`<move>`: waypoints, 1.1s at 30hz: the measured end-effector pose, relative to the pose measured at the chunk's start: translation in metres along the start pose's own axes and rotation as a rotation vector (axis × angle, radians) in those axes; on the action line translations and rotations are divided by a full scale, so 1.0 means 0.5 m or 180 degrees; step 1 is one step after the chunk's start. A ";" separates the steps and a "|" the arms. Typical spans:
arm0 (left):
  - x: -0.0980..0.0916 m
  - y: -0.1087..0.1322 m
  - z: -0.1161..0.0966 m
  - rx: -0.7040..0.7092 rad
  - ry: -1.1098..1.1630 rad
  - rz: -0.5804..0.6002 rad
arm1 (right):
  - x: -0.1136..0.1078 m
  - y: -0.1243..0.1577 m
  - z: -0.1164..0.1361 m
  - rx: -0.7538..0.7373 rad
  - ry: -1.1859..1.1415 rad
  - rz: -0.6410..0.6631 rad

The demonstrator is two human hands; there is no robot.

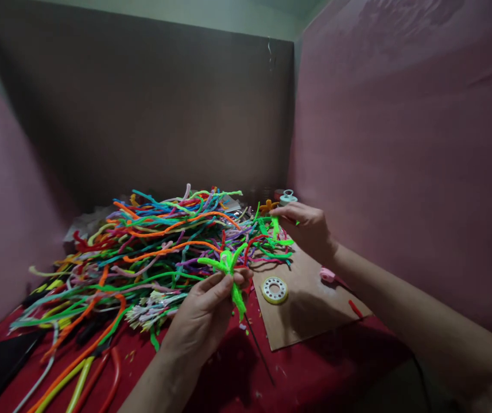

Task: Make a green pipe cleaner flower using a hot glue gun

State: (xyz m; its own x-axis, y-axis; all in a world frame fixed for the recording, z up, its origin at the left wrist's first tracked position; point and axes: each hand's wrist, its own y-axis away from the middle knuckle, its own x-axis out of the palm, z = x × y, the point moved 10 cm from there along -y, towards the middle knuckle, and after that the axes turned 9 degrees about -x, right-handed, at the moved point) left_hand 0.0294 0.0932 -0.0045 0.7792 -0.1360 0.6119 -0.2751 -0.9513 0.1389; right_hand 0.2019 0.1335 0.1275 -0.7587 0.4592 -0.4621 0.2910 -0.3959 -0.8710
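Bright green pipe cleaners twisted into a flower-like shape (226, 263) are pinched between the thumb and fingers of my left hand (211, 298). A fuzzy green tail hangs below the grip, and a thin dark stem (259, 349) slants down from it. Farther back on the right, my right hand (310, 229) has its fingertips closed on a short green pipe cleaner piece (275, 228). More green pieces lie just beneath that hand. A large heap of multicoloured pipe cleaners (163, 229) spreads behind and left of my left hand.
A wooden board (297, 321) carries a roll of tape (275, 290), a pink item (327, 275) and a red piece (355, 309). Pliers with red and yellow handles (82, 378) lie front left on the red cloth (142, 378). Scissors handles (287, 196) show behind my right hand.
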 end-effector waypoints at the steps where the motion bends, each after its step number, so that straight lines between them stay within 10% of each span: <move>1: 0.006 0.003 -0.003 0.0051 0.0015 0.0072 | -0.001 0.009 0.038 -0.0175 -0.0133 -0.0052; 9: 0.064 0.024 0.035 -0.0306 -0.0007 0.0628 | 0.007 0.100 0.196 -0.1137 0.0438 0.0004; 21: 0.072 0.034 0.050 -0.0558 -0.0236 0.0740 | 0.014 0.124 0.224 -0.1245 0.0933 0.0001; 26: 0.061 0.026 0.043 -0.0513 -0.0195 0.0578 | 0.001 0.119 0.128 0.0269 -0.0564 -0.0439; 30: 0.057 0.023 0.042 -0.0471 -0.0276 0.0561 | 0.096 0.165 0.040 0.2292 -0.3081 -0.0179; 33: 0.061 0.026 0.045 -0.0481 -0.0475 0.0605 | 0.140 0.181 0.057 0.2803 -0.4117 0.0191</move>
State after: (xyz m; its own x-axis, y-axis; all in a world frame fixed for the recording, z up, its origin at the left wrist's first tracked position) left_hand 0.0624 0.0703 -0.0016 0.7768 -0.3578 0.5182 -0.4963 -0.8544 0.1541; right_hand 0.1584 0.1072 0.0210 -0.8598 -0.3593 0.3627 0.2693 -0.9227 -0.2757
